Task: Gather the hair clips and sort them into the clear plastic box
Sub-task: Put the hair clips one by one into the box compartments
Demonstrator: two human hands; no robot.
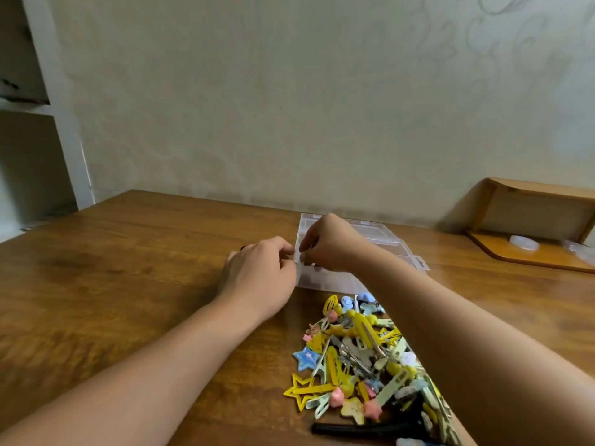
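Clip pile (363, 362) sits nearest us at 5 o'clock on the table (128, 284), none sorted yet. Clear box (354, 252) just beyond it at 1 o'clock, long axis running 10 to 4. Our left hand (260, 278) and right hand (328, 243) both pinch its left end, fingers curled on the edge. Looks like we're unlatching: keep the base pinned, lift the lid evenly, don't jerk it into the pile.
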